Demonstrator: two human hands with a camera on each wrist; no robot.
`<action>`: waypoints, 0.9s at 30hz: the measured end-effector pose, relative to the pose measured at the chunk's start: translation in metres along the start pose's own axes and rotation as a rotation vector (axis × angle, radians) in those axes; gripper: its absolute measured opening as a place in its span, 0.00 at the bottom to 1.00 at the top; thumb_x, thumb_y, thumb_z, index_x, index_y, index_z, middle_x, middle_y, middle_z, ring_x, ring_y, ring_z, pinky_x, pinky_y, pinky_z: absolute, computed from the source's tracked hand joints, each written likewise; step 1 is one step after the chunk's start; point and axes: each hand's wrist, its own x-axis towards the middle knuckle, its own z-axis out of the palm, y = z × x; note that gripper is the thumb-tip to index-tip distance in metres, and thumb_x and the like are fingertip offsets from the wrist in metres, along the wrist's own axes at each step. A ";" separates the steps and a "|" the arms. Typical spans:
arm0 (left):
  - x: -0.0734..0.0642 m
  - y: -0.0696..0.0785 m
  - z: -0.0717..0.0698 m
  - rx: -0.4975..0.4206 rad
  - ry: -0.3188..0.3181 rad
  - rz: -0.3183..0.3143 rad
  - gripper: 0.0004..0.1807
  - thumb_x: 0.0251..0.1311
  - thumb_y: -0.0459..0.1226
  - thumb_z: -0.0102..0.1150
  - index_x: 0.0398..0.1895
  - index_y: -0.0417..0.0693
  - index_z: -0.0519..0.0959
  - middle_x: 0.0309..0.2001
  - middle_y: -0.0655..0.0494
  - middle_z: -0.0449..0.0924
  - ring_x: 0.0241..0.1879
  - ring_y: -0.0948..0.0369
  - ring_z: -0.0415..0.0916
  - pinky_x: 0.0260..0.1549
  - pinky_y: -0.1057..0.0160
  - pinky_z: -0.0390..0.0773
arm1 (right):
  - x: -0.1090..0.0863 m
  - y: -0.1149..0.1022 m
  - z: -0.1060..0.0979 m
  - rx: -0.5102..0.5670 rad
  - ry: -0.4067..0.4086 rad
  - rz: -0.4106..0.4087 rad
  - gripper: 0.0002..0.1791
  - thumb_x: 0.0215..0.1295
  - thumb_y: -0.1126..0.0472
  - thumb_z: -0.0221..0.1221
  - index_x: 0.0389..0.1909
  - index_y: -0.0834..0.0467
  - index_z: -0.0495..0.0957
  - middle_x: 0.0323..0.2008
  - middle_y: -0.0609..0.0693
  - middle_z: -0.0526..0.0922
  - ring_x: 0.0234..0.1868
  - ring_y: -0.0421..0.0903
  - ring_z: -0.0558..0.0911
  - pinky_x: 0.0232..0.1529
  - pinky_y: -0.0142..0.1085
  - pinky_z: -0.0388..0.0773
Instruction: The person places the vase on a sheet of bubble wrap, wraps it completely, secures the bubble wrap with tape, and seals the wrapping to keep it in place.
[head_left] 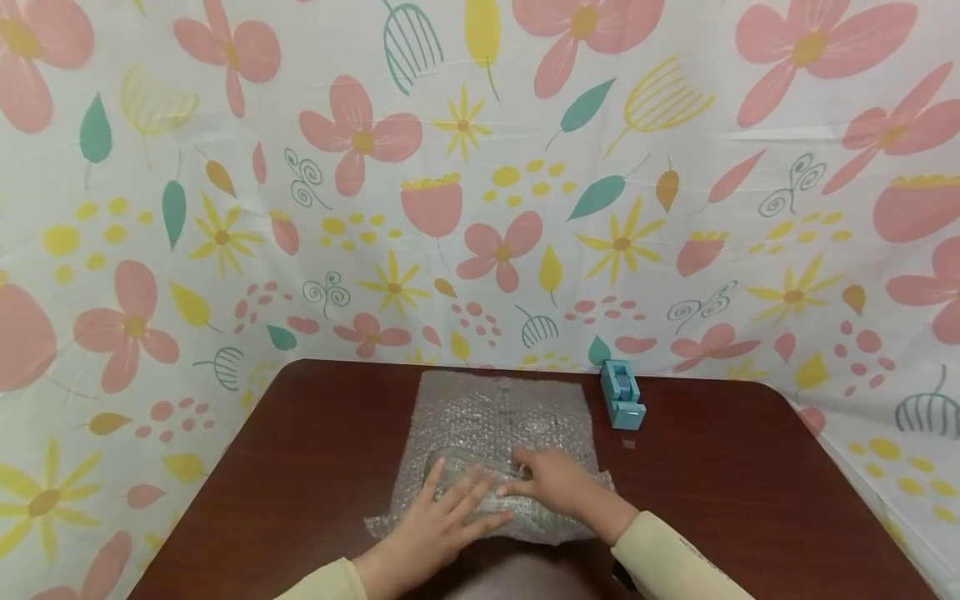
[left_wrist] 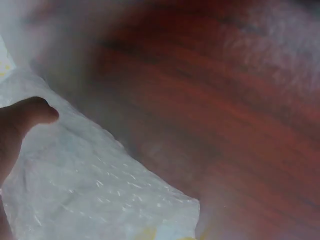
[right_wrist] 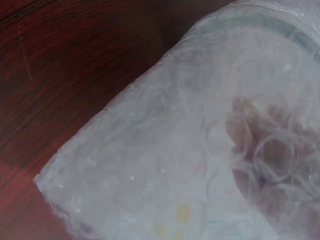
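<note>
A sheet of bubble wrap (head_left: 465,408) lies on the dark table, its near part folded up over a clear, round-cornered container (head_left: 453,459). My left hand (head_left: 438,525) rests over the wrapped container with fingers spread and mostly straight. On its right side, my right hand (head_left: 562,483) holds the wrap with bent fingers and thumb. In the left wrist view a thumb (left_wrist: 37,112) lies against the bubble wrap (left_wrist: 105,180). The right wrist view shows fingers blurred behind the wrap (right_wrist: 125,150), and a greenish curved rim (right_wrist: 250,21) under it.
A light blue tape dispenser (head_left: 622,396) stands at the back right of the brown table (head_left: 322,467). A small piece of clear tape (head_left: 628,444) lies just in front of it. Behind the table's back edge hangs a flower-patterned cloth (head_left: 502,217).
</note>
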 end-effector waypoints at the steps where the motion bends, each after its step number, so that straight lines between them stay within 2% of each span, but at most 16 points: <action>1: 0.002 -0.001 0.000 -0.010 -0.019 -0.002 0.56 0.41 0.72 0.70 0.78 0.79 0.60 0.79 0.55 0.61 0.74 0.53 0.68 0.69 0.39 0.71 | 0.001 0.001 0.000 0.005 0.001 -0.004 0.25 0.66 0.36 0.60 0.43 0.55 0.80 0.37 0.53 0.89 0.31 0.45 0.85 0.36 0.44 0.83; 2: 0.004 -0.003 -0.001 -0.023 -0.037 -0.004 0.55 0.42 0.74 0.68 0.77 0.80 0.60 0.78 0.55 0.62 0.73 0.52 0.69 0.66 0.42 0.75 | 0.002 0.001 -0.001 0.008 0.001 -0.007 0.25 0.66 0.36 0.60 0.43 0.55 0.80 0.38 0.54 0.89 0.32 0.45 0.85 0.36 0.44 0.83; 7: 0.009 -0.010 -0.001 -0.038 -0.109 -0.002 0.54 0.44 0.77 0.62 0.78 0.82 0.56 0.75 0.54 0.67 0.71 0.50 0.72 0.64 0.46 0.78 | 0.006 0.004 -0.002 0.044 0.001 -0.021 0.23 0.70 0.39 0.58 0.45 0.56 0.82 0.40 0.54 0.89 0.38 0.50 0.87 0.39 0.47 0.84; 11: 0.014 -0.013 0.000 -0.052 -0.113 -0.007 0.56 0.43 0.76 0.66 0.78 0.83 0.56 0.72 0.53 0.70 0.68 0.51 0.74 0.60 0.47 0.79 | 0.007 0.004 -0.003 0.071 -0.003 -0.001 0.21 0.71 0.39 0.57 0.41 0.54 0.83 0.37 0.51 0.89 0.35 0.47 0.86 0.37 0.44 0.82; 17: 0.022 -0.016 0.002 -0.108 -0.140 -0.022 0.62 0.35 0.76 0.70 0.78 0.77 0.58 0.70 0.51 0.69 0.65 0.50 0.73 0.57 0.46 0.81 | 0.012 0.005 -0.004 0.099 -0.011 0.057 0.21 0.73 0.38 0.56 0.38 0.51 0.83 0.33 0.47 0.87 0.31 0.40 0.81 0.33 0.41 0.78; 27: 0.033 -0.025 0.002 -0.240 -0.250 -0.016 0.59 0.43 0.73 0.70 0.80 0.74 0.56 0.72 0.48 0.69 0.69 0.48 0.72 0.59 0.44 0.80 | 0.022 0.011 -0.004 0.166 -0.054 0.132 0.21 0.74 0.38 0.55 0.33 0.51 0.81 0.28 0.45 0.81 0.27 0.42 0.75 0.30 0.39 0.72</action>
